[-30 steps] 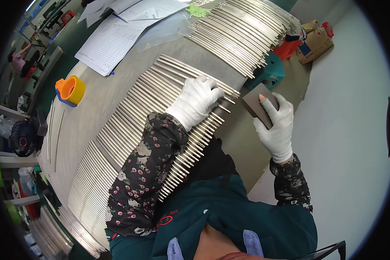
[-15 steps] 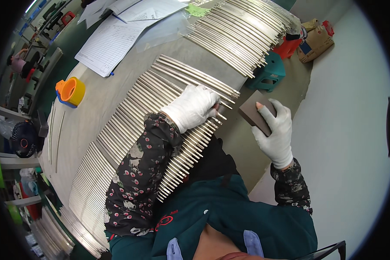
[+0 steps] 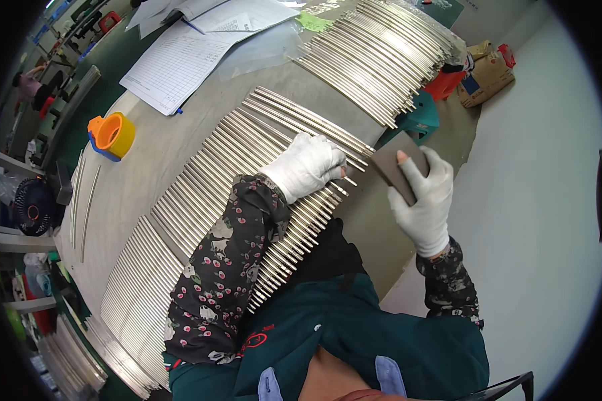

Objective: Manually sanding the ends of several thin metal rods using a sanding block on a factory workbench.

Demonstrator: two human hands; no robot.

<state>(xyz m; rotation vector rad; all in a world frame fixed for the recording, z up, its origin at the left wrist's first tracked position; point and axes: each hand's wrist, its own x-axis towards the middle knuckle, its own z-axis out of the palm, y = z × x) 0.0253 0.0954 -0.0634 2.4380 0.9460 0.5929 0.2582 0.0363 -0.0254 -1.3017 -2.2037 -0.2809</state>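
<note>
My left hand [image 3: 306, 167], in a white glove with bare fingertips, is closed over a thin metal rod [image 3: 350, 182] near its right end. Most of that rod is hidden beneath the hand. Around it, a row of similar silvery rods [image 3: 211, 164] lies side by side on the table, their ends sticking out past the near edge. My right hand [image 3: 423, 208], gloved the same way, grips a brown-grey rectangular block [image 3: 401, 164], which looks like a sanding sponge. The block is off the table's edge, close to the rod ends; whether it touches one is unclear.
More rods lie at the back [image 3: 374, 60] and in a bundle at lower left [image 3: 140, 274]. Printed sheets [image 3: 174, 73], a yellow tape roll [image 3: 117, 137] and a few loose rods [image 3: 90, 214] rest on the table [image 3: 160, 140]. A teal stool [image 3: 421, 117] and a brown sack [image 3: 485, 80] stand beyond.
The block in my right hand has moved slightly up and turned a little. My left hand has shifted slightly right in the picture, as the table has too; it stays closed on the rod.
</note>
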